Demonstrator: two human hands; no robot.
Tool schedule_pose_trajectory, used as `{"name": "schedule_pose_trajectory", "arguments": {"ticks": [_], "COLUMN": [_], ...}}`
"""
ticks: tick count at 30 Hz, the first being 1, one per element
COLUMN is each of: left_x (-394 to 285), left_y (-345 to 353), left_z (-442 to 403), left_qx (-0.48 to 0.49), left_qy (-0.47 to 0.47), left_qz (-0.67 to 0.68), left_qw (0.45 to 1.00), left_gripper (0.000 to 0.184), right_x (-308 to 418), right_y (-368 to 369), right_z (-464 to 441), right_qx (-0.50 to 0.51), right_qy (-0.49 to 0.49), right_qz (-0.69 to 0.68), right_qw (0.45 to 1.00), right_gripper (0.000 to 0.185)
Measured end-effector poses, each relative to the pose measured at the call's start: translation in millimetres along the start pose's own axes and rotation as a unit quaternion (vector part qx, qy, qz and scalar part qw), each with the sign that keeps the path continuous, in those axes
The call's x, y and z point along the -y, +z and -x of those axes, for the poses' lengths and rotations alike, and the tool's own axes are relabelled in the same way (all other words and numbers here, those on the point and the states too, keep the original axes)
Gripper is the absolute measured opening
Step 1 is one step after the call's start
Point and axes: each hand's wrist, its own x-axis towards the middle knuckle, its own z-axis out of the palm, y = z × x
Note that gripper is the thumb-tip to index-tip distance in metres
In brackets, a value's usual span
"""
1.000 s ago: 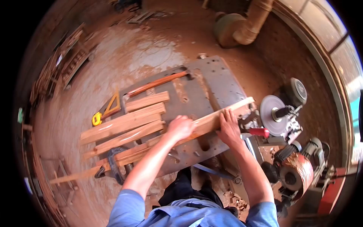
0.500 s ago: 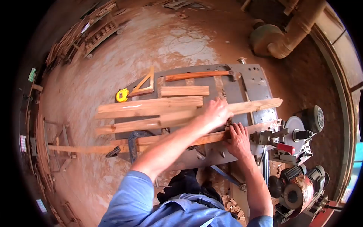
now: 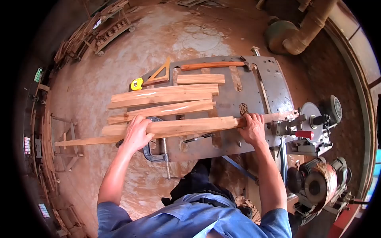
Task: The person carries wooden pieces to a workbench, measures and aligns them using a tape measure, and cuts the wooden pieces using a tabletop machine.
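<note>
A wooden board [image 3: 190, 126] lies crosswise in front of me, over a long thin wooden strip [image 3: 89, 141]. My left hand [image 3: 137, 133] is closed around the board near its left part, beside a dark C-clamp [image 3: 152, 158] on the bench's near edge. At the board's right end is my right hand [image 3: 253, 129], fingers curled over the wood; its grip is partly hidden. Beyond the board lie more boards [image 3: 166, 94] and a short wooden block [image 3: 201, 79]. A black pen [image 3: 197, 138] rests on the near side of the metal bench [image 3: 270, 95].
A hammer [image 3: 214, 65], a wooden set square [image 3: 160, 75] and a yellow tape measure [image 3: 137, 83] lie along the far side. On the right stand a disc blade [image 3: 310, 122] with a red-handled clamp [image 3: 303, 134] and motors [image 3: 317, 184]. A wood rack [image 3: 113, 31] is far left.
My left hand has moved left, uncrossing from in front of my right arm. The board has shifted left and towards me, over the strip. My right hand now holds the board's end.
</note>
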Motion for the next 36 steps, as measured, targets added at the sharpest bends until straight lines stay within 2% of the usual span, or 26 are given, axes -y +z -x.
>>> {"name": "schedule_pose_trajectory", "arguments": {"ticks": [9,12,13,15,17,19,21,23,27,28,29,33,36], "left_x": [-23.6,-39.9,-48.4,-68.5,-69.1,-56.8,-60.1,-27.1,18.9,29.2,35.3,47.0,55.9], "left_y": [38.0,40.8,38.5,33.6,43.0,47.6,38.9,48.6,62.5,70.5,80.2,104.2,107.8], "left_z": [102.9,141.3,155.5,183.6,210.6,219.2,224.7,220.3,207.2,206.9,206.5,210.8,211.7], "left_qx": [0.021,0.017,0.058,0.047,0.006,-0.023,-0.059,-0.093,-0.082,-0.083,-0.081,-0.003,0.004], "left_qy": [0.015,0.035,0.014,0.008,-0.02,-0.032,-0.093,-0.081,-0.127,-0.131,-0.135,-0.129,-0.101], "left_qz": [-0.049,-0.06,-0.069,-0.079,-0.029,0.073,0.165,0.132,0.062,0.041,0.022,0.033,0.009], "left_qw": [0.998,0.997,0.996,0.996,0.999,0.997,0.98,0.984,0.987,0.987,0.987,0.991,0.995], "left_gripper": [0.052,0.062,0.068,0.072,0.074,0.073,0.063,0.062,0.063,0.065,0.066,0.075,0.07], "right_x": [-8.9,-9.2,-8.3,-16.9,-24.9,-32.1,-45.5,-43.8,-44.9,-42.8,-39.1,-29.0,-33.9], "right_y": [-0.2,-2.2,-2.0,2.6,3.6,3.3,11.3,8.8,4.9,9.3,7.4,-10.3,-1.2], "right_z": [95.8,141.9,154.9,181.8,212.6,240.0,267.9,296.7,361.9,377.2,389.7,426.4,431.8], "right_qx": [-0.001,-0.006,-0.012,-0.027,-0.036,-0.021,-0.021,-0.007,-0.011,-0.062,-0.049,-0.021,-0.034], "right_qy": [-0.012,-0.009,-0.014,-0.047,-0.062,-0.061,-0.06,-0.039,0.0,-0.039,-0.035,-0.016,0.004], "right_qz": [-0.021,-0.023,-0.028,-0.039,-0.051,-0.08,-0.099,-0.105,-0.085,-0.06,-0.061,-0.053,-0.053], "right_qw": [1.0,1.0,0.999,0.998,0.996,0.995,0.993,0.994,0.996,0.996,0.996,0.998,0.998], "right_gripper": [0.063,0.061,0.061,0.062,0.062,0.062,0.059,0.051,0.043,0.036,0.034,0.027,0.022]}}
